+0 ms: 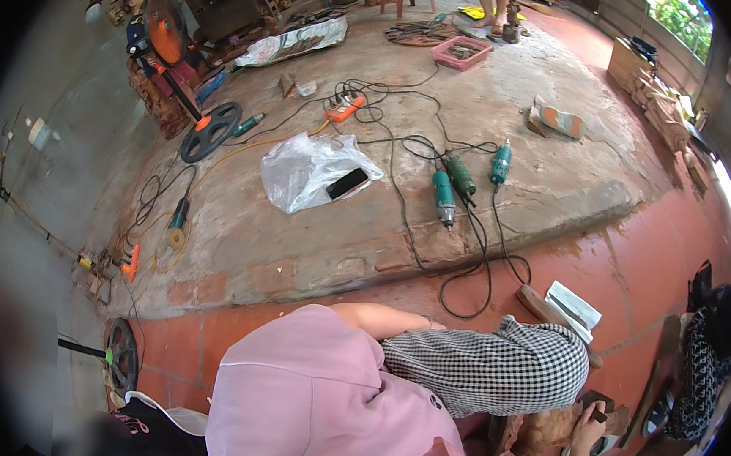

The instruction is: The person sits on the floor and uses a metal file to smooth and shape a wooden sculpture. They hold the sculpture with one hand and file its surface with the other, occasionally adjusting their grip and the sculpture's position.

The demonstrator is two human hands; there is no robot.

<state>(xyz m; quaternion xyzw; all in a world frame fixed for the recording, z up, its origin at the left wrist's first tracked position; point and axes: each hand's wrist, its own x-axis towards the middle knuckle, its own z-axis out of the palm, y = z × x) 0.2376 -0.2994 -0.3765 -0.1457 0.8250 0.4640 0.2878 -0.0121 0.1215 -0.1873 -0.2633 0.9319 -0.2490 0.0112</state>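
My right hand (589,431) is at the lower right, its fingers closed round a small dark block (601,416). The block is against a carved-looking piece of brown wood (544,435) beside my knee. My left forearm (389,319) comes out of a pink sleeve (305,368) and passes behind my checked trouser leg (492,364). That leg hides my left hand. A wooden piece (538,306) and a white sheet or packet with a grey strip (573,309) lie on the tiles just past the knee.
Several green power tools (444,198) lie on the raised concrete slab, their black cables looping over its edge. An orange power strip (345,106), a plastic bag (297,172) with a phone (347,184), and a pink basket (462,53) are farther off. An orange fan (166,28) stands left, near another person.
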